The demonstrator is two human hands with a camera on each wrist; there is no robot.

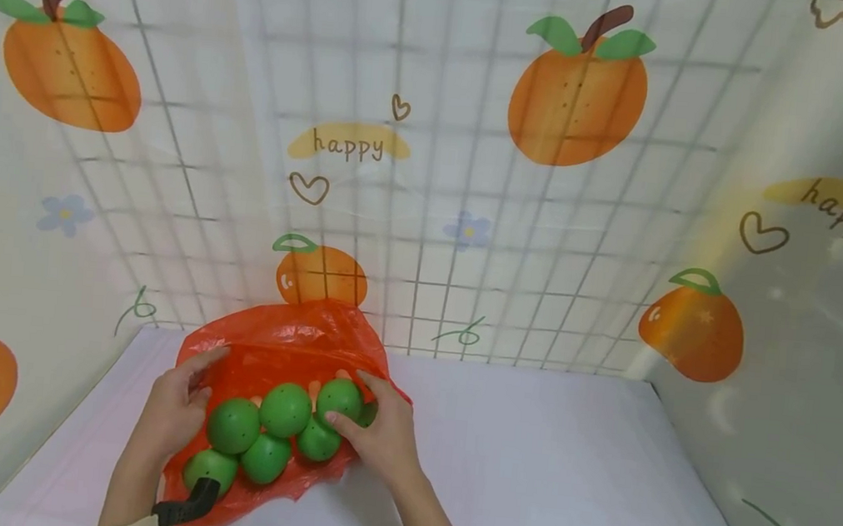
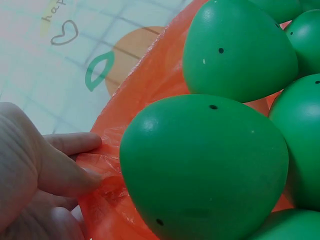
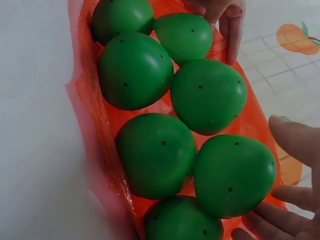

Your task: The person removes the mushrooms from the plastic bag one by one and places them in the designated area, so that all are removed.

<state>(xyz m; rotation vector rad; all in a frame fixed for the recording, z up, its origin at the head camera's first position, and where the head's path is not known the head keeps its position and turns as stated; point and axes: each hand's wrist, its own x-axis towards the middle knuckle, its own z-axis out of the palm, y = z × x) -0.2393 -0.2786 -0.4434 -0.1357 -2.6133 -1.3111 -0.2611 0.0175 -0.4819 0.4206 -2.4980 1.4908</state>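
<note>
Several green balls (image 1: 286, 410) with small black dots lie clustered in a thin red plastic bag (image 1: 262, 366). My left hand (image 1: 175, 409) is at the bag's left side, and in the left wrist view its thumb and finger pinch the crumpled plastic beside the nearest green ball (image 2: 205, 165). On the other side, my right hand (image 1: 384, 427) has its fingers spread around the rightmost balls. The right wrist view shows these fingers (image 3: 300, 197) fairly straight, some of them right at the side of a green ball (image 3: 234, 176).
The bag lies on a white tabletop (image 1: 525, 456), towards its left. Translucent sheeting (image 1: 437, 172) printed with oranges and hearts rises behind the table and along both sides, with a wire grid showing through at the back.
</note>
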